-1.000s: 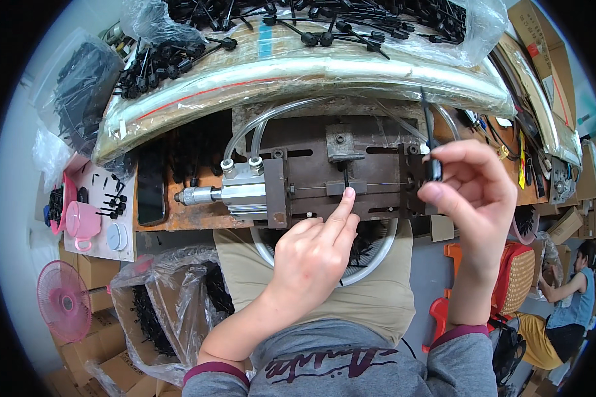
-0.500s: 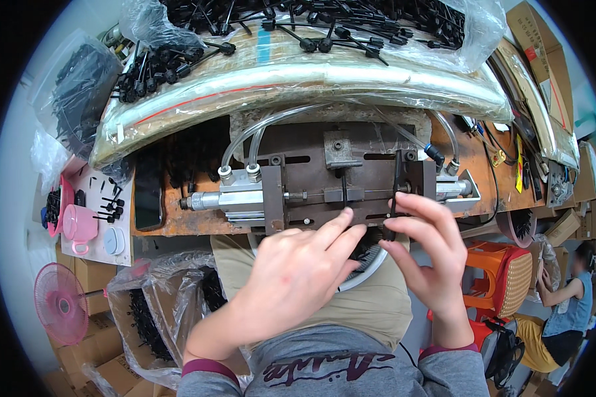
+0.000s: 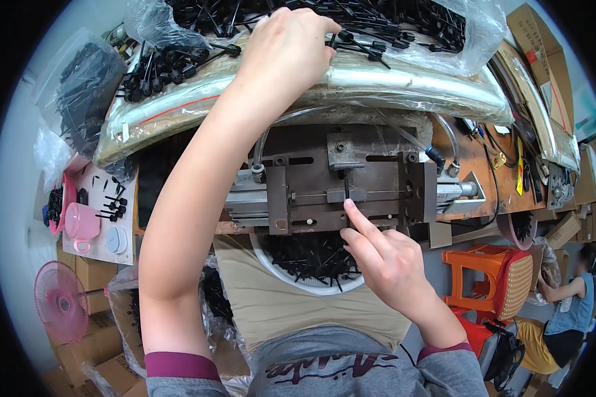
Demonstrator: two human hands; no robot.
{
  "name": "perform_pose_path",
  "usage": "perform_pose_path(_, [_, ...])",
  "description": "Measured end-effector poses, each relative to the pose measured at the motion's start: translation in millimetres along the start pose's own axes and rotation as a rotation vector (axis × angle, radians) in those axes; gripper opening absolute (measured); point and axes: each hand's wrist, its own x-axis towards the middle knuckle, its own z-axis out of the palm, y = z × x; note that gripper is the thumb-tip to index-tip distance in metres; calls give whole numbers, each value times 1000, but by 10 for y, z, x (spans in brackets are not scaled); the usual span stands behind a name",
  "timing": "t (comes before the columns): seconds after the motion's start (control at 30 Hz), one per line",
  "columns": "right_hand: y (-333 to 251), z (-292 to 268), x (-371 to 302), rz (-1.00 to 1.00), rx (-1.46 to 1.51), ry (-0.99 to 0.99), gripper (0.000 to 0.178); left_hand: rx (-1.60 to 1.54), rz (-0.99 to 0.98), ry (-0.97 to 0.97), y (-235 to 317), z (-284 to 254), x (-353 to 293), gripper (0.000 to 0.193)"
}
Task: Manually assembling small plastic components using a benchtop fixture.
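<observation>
The right hand, index extended and gripping nothing, seems to steady a thin black plastic rod between the centre and front edge of the brown metal fixture. The left hand, its grip hidden, reaches into heaped black stemmed parts: likely picking, which calls for separating one.

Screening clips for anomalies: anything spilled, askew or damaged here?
Nothing looks clearly damaged, but it is slightly untidy: small black stemmed parts lie loose on the pale board beside the pink cup, outside any container, and a thin black piece pokes over the rim of the round white basket at the person's lap.
</observation>
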Motion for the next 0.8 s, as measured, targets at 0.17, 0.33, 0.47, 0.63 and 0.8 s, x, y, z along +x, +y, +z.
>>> perform_pose_path(0.17, [53, -9, 62, -2, 13, 13, 22, -387, -55, 21, 55, -58, 41, 22])
perform_pose_path(0.33, [11, -45, 91, 33, 15, -28, 21, -741, -134, -18, 121, -459, -200, 29])
perform_pose_path(0.47, [3, -222, 186, 27, 41, -107, 21, -887, -227, -53, 253, -700, -491, 31])
perform_pose_path(0.63, [346, -494, 630, 31, 250, 199, 22, -981, -225, 33, 500, -807, -982, 33])
perform_pose_path(0.8, [860, -658, 1434, -42, -16, 460, 17, -779, -103, -14, 890, -784, -1500, 32])
